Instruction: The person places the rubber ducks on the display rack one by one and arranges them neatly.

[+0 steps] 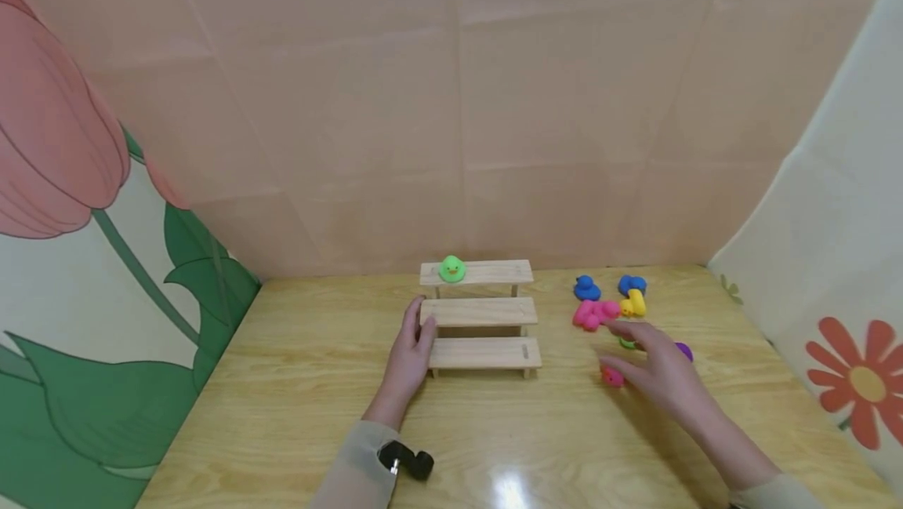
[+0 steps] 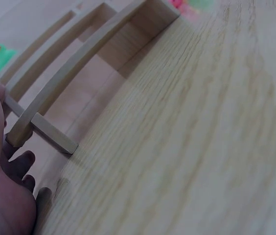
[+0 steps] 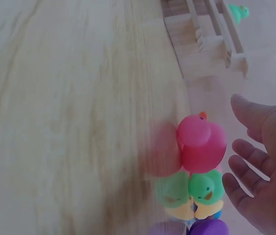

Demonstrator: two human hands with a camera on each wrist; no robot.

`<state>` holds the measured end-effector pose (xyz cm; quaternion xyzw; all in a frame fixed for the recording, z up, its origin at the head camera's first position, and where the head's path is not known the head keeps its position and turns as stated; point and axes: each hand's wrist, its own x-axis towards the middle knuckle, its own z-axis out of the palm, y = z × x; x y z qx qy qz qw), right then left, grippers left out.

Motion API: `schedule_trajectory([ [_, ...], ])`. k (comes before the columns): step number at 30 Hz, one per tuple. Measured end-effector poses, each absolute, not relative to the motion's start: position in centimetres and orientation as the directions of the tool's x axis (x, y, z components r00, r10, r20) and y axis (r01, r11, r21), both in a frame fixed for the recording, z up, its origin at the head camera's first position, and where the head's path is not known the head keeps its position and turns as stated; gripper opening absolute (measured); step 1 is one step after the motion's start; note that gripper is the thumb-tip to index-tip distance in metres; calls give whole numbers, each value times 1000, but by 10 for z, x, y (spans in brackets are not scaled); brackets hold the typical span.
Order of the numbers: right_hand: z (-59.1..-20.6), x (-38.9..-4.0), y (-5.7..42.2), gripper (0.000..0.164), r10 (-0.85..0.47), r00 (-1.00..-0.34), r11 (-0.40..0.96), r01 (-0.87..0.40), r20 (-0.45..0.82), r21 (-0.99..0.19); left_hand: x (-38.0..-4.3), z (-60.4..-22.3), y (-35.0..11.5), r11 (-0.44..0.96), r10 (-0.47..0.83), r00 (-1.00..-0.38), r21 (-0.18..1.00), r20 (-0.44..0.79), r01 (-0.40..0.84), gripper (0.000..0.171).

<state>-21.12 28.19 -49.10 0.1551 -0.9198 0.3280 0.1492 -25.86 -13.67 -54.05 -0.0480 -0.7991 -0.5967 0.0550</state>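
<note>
A three-step wooden stand (image 1: 483,311) is on the table, a green rubber duck (image 1: 452,269) on the left of its top step. My left hand (image 1: 411,352) holds the stand's left end; in the left wrist view, fingers (image 2: 18,166) curl at the end of its boards. My right hand (image 1: 663,376) hovers with fingers spread over the ducks, holding nothing. Nearest it is a pink duck (image 3: 201,144), apart from the fingers in the right wrist view. Another green duck (image 3: 207,187) and a purple duck (image 3: 209,227) are close by, partly hidden by the hand in the head view.
Behind the right hand lie two blue ducks (image 1: 586,288), a yellow duck (image 1: 634,303) and a cluster of pink ducks (image 1: 596,314). A beige cloth (image 1: 564,140) hangs at the table's back edge. Flower-printed cloths (image 1: 839,274) stand at both sides.
</note>
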Motion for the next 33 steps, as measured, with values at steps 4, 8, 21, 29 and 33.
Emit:
schedule_trajectory([
  [4,-496,-211,284,58,-195,-901,746,-393,388,-538,-259,-542,-137,276,15,-988,949,153,151,61],
  [8,-497,-209,286,57,-202,-913,743,-378,354,-553,-259,-542,-137,277,15,-987,948,159,157,64],
  [21,-502,-206,295,66,-275,-921,716,-388,277,-581,-258,-539,-137,276,10,-988,949,155,152,60],
  [29,-510,-204,300,72,-336,-899,708,-438,281,-554,-258,-539,-137,280,7,-988,948,153,148,60],
  [33,-513,-202,301,67,-373,-872,700,-489,318,-520,-257,-539,-136,271,9,-988,951,154,151,60],
])
